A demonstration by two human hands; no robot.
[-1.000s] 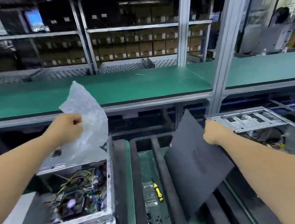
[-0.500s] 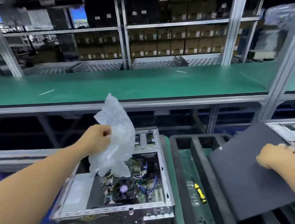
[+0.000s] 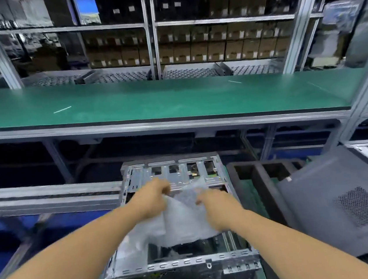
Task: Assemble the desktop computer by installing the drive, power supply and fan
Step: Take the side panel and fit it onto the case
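Green matting covers the long upper shelf (image 3: 174, 99) that runs across the room, with racks of brown cartons (image 3: 213, 46) stacked behind it. Below and nearer, the open desktop computer case (image 3: 183, 265) sits on the tabletop, its bare metal frame facing up and the drive bays at its far end. To the right of the case, the dark grey side panel (image 3: 346, 201) with its mesh vent lies tilted over a black foam tray (image 3: 251, 177). Above the case, a clear bubble-wrap bag (image 3: 183, 222) is stretched between the two hands and droops over the open interior, hiding most of what lies inside. The left hand (image 3: 151, 200) pinches the bag's upper edge with curled fingers, and the right hand (image 3: 218, 206) grips the bag just beside it, fingers also curled into the plastic.
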